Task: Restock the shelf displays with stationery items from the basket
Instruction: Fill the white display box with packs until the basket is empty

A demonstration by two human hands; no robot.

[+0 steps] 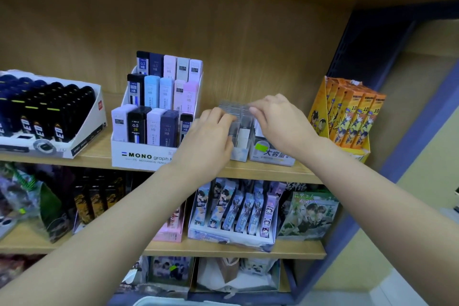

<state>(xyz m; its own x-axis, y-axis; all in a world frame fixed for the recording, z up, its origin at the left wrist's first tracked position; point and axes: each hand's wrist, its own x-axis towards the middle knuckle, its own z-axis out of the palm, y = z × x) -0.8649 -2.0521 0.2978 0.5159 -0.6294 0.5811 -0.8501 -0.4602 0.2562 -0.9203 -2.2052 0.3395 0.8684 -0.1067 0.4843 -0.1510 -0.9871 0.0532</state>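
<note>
Both hands work at the grey display box (270,156) just right of the MONO box (139,154) on the shelf (260,172). The left hand (211,131) curls its fingers against the row of clear lead cases (233,107); the right hand (280,122) pinches 1 case at its top. Risk: the tightly packed, slick cases may tip or spill forward if 1 is forced in askew.

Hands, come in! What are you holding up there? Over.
Both on clear cases: left hand grips, right hand pinches. Cases sit in white box, beside MONO box. Nothing in the way.
</note>
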